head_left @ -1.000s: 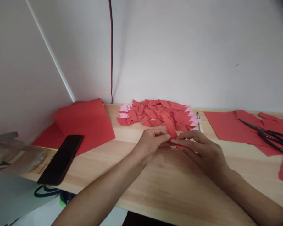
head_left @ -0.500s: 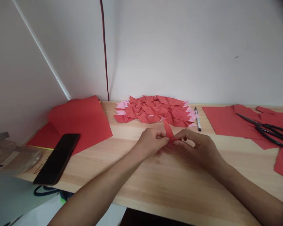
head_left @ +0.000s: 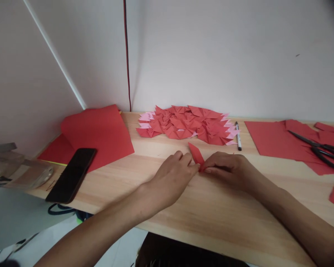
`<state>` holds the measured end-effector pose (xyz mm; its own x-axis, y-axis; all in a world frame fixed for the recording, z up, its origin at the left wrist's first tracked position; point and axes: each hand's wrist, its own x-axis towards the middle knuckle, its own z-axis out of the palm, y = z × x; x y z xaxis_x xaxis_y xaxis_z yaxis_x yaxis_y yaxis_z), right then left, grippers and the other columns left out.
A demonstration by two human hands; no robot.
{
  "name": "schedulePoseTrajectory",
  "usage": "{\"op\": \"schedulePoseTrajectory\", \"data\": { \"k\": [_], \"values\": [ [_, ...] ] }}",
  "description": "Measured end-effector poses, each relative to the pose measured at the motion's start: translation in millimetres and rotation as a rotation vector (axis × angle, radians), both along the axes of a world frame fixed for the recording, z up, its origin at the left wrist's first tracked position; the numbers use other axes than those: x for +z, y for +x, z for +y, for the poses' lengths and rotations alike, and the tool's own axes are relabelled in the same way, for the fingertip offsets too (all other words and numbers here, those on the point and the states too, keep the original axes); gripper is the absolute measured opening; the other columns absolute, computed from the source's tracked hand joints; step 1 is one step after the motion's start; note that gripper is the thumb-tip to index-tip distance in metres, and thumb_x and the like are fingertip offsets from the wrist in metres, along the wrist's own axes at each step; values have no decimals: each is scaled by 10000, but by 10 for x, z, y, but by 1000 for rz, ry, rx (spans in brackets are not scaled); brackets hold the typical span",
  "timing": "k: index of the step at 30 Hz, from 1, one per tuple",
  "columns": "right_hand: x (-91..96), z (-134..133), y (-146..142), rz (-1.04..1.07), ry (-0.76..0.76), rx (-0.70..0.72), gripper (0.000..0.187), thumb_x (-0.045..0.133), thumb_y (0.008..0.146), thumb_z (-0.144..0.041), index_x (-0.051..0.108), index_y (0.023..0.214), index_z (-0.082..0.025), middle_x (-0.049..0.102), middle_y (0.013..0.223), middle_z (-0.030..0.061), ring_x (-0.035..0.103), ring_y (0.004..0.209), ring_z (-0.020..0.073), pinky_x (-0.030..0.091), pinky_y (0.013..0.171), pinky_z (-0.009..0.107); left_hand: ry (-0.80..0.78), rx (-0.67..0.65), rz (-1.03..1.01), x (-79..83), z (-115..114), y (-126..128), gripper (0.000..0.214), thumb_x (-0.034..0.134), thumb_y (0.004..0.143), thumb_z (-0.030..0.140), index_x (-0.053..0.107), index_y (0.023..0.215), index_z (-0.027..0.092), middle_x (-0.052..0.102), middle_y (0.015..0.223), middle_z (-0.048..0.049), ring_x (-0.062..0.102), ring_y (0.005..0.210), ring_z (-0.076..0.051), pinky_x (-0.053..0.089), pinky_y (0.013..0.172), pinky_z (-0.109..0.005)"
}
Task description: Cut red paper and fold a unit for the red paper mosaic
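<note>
My left hand [head_left: 172,178] and my right hand [head_left: 228,168] meet at the middle of the wooden table [head_left: 200,218]. Both press on a small folded piece of red paper [head_left: 196,154], whose pointed end sticks up and away between the fingertips. The fingers of each hand are drawn together on the paper. Just beyond it lies a pile of folded red and pink paper triangles [head_left: 186,125].
A black phone [head_left: 72,174] lies on red paper sheets [head_left: 96,135] at the left. A marker pen [head_left: 238,135] rests right of the pile. Black scissors [head_left: 320,150] lie on cut red paper [head_left: 278,139] at the far right. A cable [head_left: 126,55] runs down the wall.
The long upright strip of red paper has become a shorter pointed flap. Both hands have dropped closer to the table and press the paper flatter.
</note>
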<state>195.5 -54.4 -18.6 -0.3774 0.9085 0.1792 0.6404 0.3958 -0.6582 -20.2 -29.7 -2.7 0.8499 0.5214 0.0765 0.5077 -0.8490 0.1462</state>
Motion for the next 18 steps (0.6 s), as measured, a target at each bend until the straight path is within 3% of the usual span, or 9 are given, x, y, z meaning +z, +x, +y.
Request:
{"op": "schedulePoseTrajectory", "data": {
  "k": [5,12,18],
  "values": [
    [-7,-11,4,-28,-34,0,212,540,887,-344,709,812,-239,703,858,27,654,780,159,504,676,271,125,14,63,-65,-62,-26,316,448,819,34,522,1097,163,505,969,-75,438,862,-211,409,722,-338],
    [29,-20,-93,-65,-179,-263,142,589,831,-347,635,762,-232,671,693,-22,588,609,147,434,557,252,157,-10,92,-119,-79,21,297,406,834,29,510,1093,129,493,953,-82,436,863,-222,408,720,-356],
    [26,-16,-166,-128,-150,-297,165,544,844,-333,608,736,-225,646,669,-19,553,582,140,401,533,246,199,-27,92,-123,-78,18,284,388,845,36,510,1091,109,494,929,-82,440,846,-218,407,713,-351]
  ]
}}
